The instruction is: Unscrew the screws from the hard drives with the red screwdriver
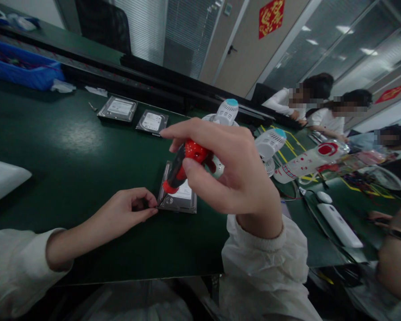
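Note:
My right hand (227, 174) is wrapped round the handle of a red and black screwdriver (177, 171). The tool slants down to the near left corner of a silver hard drive (182, 203), which lies flat on the green table (70, 178). Beside that same corner, my left hand (127, 207) has its thumb and fingers drawn together, close to the screwdriver tip. Whatever sits between those fingertips is too small to make out. My right hand covers part of the drive's far side.
Two more hard drives (117, 108) lie farther back, near a small loose metal piece (92, 106). A blue bin (23, 67) stands at the far left. White fan-like devices (270, 143), a bottle (312, 160) and a white power strip (340, 225) are rightward. Another person's arm (396, 249) reaches in at right.

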The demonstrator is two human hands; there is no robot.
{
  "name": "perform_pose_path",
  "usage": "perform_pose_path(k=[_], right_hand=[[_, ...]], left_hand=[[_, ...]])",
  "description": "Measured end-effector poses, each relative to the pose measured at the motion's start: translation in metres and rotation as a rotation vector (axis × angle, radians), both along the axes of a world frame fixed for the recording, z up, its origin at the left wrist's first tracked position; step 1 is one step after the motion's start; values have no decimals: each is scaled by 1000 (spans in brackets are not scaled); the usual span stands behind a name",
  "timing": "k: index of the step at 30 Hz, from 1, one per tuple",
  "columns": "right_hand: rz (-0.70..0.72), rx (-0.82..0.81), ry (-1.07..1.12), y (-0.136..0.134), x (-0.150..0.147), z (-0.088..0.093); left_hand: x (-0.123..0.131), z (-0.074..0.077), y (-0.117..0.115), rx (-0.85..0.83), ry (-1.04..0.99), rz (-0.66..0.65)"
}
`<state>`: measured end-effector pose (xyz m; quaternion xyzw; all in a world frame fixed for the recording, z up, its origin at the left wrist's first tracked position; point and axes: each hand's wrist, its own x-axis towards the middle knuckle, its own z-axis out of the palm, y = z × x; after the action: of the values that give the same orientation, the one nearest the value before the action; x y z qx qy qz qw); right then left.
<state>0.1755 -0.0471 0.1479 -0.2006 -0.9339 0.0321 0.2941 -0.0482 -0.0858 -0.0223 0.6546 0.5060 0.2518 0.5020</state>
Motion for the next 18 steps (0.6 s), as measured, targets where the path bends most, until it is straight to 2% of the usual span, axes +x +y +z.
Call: perform_pose_path(k=[3, 6, 9, 11, 16, 18], right_hand=[[-57, 77, 18, 0, -1, -1], [-113, 51, -29, -3, -1, 0], [-68, -7, -48, -5, -1, 2], [-60, 15, -36, -5, 0, 2], [-222, 54, -50, -5, -2, 2], [-213, 31, -62, -6, -1, 2]], left_hand=[[0, 0, 0, 1, 6, -3], [0, -1, 0, 4, 3, 4], [0, -2, 0, -11, -31, 10], [0, -2, 0, -32, -45, 4], [-1, -2, 0, -17, -18, -1], [-1, -3, 0, -11, -31, 1]])
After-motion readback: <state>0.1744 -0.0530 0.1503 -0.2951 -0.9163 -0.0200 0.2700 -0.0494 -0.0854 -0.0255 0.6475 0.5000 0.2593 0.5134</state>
